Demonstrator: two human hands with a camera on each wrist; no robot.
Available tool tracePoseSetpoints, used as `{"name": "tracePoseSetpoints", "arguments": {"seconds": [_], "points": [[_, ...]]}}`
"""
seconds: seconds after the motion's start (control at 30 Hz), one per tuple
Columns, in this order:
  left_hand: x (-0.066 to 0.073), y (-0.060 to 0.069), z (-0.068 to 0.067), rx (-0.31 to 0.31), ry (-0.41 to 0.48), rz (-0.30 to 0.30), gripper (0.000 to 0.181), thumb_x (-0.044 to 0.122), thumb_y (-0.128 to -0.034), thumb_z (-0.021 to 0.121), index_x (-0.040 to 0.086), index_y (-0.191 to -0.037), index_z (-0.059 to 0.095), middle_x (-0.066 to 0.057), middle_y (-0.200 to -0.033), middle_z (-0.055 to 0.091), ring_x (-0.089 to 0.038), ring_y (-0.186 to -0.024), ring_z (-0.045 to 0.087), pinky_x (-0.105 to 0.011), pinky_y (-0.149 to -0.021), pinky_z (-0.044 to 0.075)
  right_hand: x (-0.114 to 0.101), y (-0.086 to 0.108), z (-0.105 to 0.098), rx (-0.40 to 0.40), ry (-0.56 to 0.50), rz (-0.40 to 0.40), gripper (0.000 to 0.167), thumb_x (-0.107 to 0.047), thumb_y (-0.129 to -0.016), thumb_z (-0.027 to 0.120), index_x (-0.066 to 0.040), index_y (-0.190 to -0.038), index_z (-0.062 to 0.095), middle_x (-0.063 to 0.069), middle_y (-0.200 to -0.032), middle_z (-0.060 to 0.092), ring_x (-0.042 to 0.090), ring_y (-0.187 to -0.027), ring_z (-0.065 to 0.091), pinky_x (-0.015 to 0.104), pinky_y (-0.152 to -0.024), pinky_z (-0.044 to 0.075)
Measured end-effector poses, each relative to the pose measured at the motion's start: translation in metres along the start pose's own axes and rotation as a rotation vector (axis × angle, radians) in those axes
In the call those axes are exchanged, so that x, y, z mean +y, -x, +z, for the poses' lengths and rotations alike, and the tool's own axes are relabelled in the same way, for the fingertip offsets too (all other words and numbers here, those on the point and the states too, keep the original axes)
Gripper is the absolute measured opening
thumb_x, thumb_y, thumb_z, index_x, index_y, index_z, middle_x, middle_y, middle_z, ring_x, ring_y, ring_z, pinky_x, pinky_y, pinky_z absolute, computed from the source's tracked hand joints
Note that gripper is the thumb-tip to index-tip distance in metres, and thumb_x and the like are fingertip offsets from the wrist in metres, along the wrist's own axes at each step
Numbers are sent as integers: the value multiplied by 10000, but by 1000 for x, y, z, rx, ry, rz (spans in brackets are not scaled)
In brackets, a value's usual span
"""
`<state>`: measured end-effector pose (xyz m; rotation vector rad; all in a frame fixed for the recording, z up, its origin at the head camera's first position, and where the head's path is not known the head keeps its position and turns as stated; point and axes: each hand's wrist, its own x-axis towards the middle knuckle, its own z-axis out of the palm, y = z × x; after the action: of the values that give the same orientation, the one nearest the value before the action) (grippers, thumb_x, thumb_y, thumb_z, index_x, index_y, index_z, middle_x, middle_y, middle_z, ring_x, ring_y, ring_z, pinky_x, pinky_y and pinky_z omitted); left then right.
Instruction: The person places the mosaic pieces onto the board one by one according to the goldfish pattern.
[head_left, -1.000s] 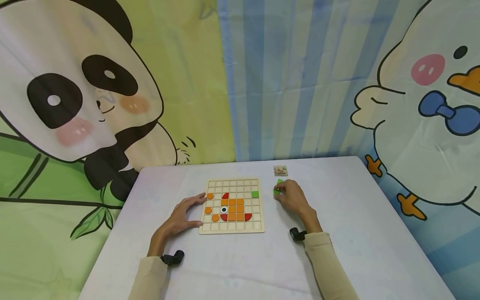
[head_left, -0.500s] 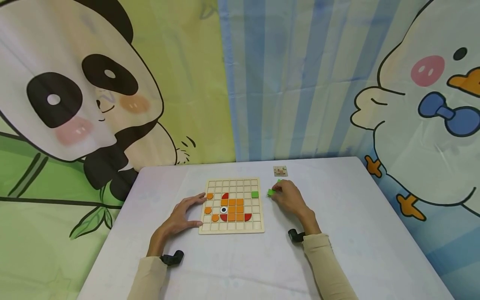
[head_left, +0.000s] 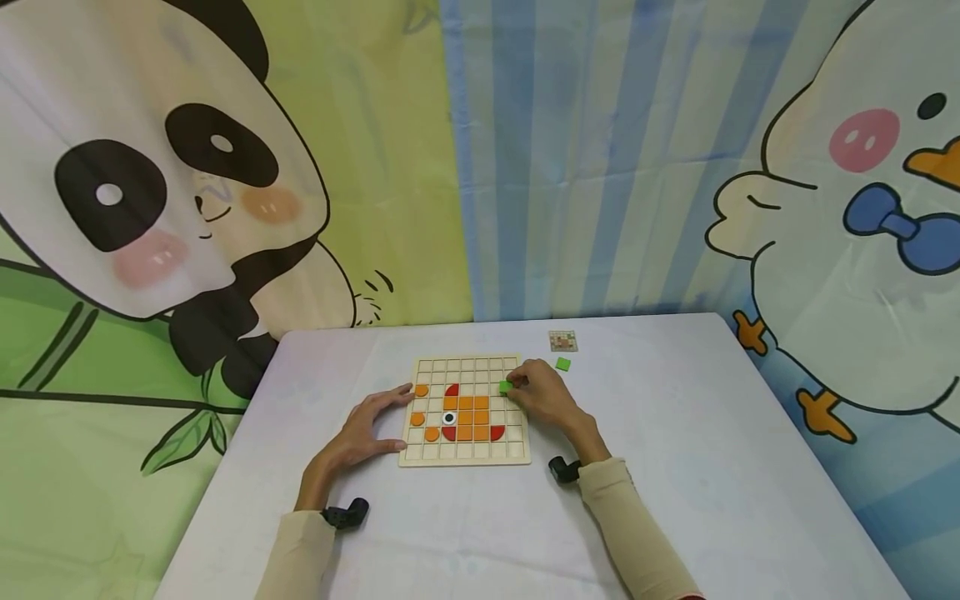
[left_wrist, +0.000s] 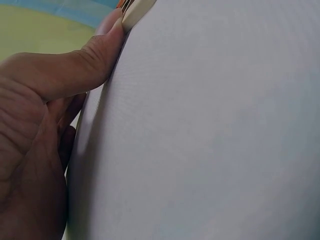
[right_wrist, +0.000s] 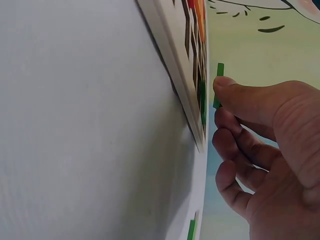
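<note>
A wooden grid board (head_left: pixel 464 459) lies on the white table, bearing orange squares (head_left: pixel 466 418), red quarter-round pieces (head_left: pixel 497 432), orange discs (head_left: pixel 417 419) and an eye tile (head_left: pixel 449 418). My left hand (head_left: pixel 365 430) rests at its left side, thumb and fingertips spread along the edge; in the left wrist view the thumb (left_wrist: pixel 95 55) touches the rim. Above the board's right side, my right hand (head_left: pixel 546 395) pinches a green square tile (right_wrist: pixel 220 70) between thumb and fingers. Another green tile (right_wrist: pixel 202 100) sits on the board, hidden by the held one in the head view.
A loose green tile (head_left: pixel 563 364) lies on the table right of the board. Behind it is a small picture card (head_left: pixel 562 341). Curtains printed with a panda and a white bird stand along the table's back and sides.
My right hand has picked up a green tile from the table and carried it left over the board. One green tile stays behind. The left hand has kept its place.
</note>
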<state>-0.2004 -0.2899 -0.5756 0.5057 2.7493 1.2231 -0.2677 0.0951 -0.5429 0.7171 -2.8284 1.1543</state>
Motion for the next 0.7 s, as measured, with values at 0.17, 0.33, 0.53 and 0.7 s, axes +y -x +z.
{"name": "tracePoseSetpoints", "arguments": {"seconds": [0.17, 0.33, 0.53, 0.7], "points": [[1, 0, 0, 13, 1, 8, 856, 282, -805, 975, 182, -1567, 599, -75, -1764, 421, -471, -1622, 335, -797, -1269, 214, -3, -5, 9, 1, 15, -11, 243, -92, -940, 854, -16, -1168, 816, 99, -1083, 771, 221, -1000, 685, 428, -936, 583], [0, -1, 1, 3, -12, -1, 848, 292, -814, 971, 198, -1569, 596, -56, -1772, 409, -448, -1627, 333, -780, -1276, 221, -7, -6, 13, -4, 16, -7, 245, -70, -935, 851, -3, -1168, 813, 108, -1075, 768, 218, -988, 689, 429, -922, 581], [0, -1, 0, 5, 0, -4, 864, 278, -804, 979, 212, -1574, 593, -36, -1771, 413, -441, -1624, 337, -783, -1275, 217, -9, -7, 13, -4, 11, -16, 239, -91, -947, 847, -21, -1173, 815, 94, -1066, 767, 209, -970, 681, 428, -908, 575], [0, 0, 0, 5, 0, 4, 861, 270, -804, 979, 205, -1571, 595, -45, -1769, 416, -442, -1621, 343, -781, -1271, 227, -8, -8, 16, -1, 22, -31, 174, -80, -967, 819, -31, -1134, 822, 83, -1035, 759, 201, -945, 661, 417, -889, 564]]}}
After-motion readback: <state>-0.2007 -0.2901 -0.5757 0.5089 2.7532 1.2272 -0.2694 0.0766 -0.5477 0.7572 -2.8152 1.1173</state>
